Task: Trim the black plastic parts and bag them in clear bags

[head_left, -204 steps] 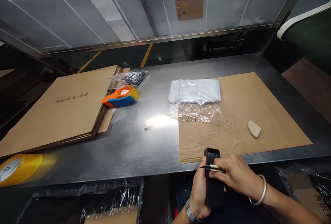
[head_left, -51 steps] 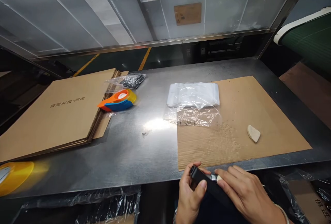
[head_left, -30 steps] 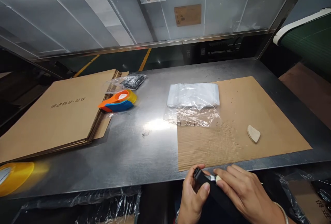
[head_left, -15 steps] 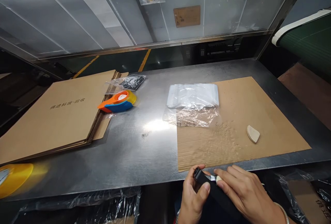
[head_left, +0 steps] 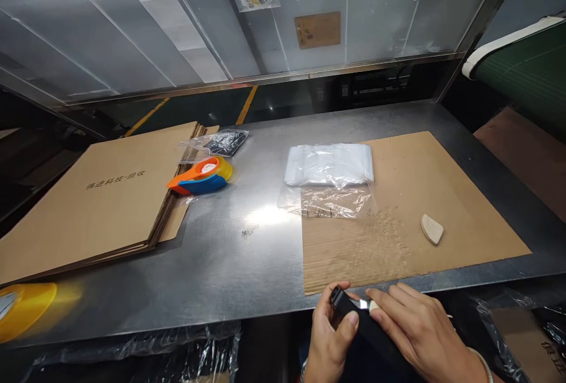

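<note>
At the table's front edge, my left hand (head_left: pixel 328 340) is closed around the end of a long black object (head_left: pixel 375 337), its thumb pressed on top. I cannot make out what kind of thing that is. My right hand (head_left: pixel 422 321) grips a small knife-like tool (head_left: pixel 363 304) with a shiny flat metal end and a pale handle. The metal end touches or lies right beside the black object's upper edge. My right palm covers most of the handle. A pale, wedge-shaped piece (head_left: pixel 432 230) rests on the cardboard sheet (head_left: pixel 469 194) beyond my hands.
Clear plastic bags (head_left: pixel 329 165) lie stacked partly on the cardboard. Flattened cartons (head_left: pixel 119 188) cover the table's left side, with an orange and blue tape dispenser (head_left: pixel 201 175) beside them. A yellow tape roll (head_left: pixel 38 309) stands at the near left. A green conveyor belt (head_left: pixel 526 65) is at the right.
Both hands, the black object and the tool hold almost the same position. The whole view has shifted very slightly.
</note>
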Demonstrator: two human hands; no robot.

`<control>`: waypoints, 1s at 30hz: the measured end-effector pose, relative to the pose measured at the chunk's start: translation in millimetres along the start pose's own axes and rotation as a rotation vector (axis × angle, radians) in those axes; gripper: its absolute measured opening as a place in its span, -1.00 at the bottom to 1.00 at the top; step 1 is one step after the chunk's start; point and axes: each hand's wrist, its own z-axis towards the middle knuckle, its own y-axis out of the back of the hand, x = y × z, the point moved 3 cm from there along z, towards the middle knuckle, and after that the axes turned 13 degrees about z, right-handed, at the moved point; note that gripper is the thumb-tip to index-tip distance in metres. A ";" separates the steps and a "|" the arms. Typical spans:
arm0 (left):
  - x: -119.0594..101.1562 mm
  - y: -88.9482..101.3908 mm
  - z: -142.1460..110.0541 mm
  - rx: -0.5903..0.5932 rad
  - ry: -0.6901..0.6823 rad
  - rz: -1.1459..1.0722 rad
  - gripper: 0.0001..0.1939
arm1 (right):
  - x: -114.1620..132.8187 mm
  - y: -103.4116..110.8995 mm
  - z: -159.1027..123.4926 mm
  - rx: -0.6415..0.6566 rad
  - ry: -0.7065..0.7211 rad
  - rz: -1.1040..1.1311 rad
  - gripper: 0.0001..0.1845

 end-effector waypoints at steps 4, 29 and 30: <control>0.3 -0.4 -0.4 -0.020 0.001 -0.002 -0.40 | 1.1 0.6 0.9 -0.011 0.007 -0.014 -0.64; -9.4 -3.5 0.4 0.044 -0.113 -0.007 -0.50 | -21.6 -30.9 28.8 0.232 -0.378 0.870 -0.63; -8.4 -2.9 0.2 0.050 -0.120 -0.006 -0.50 | -26.7 -34.6 31.3 0.210 -0.377 0.843 -0.63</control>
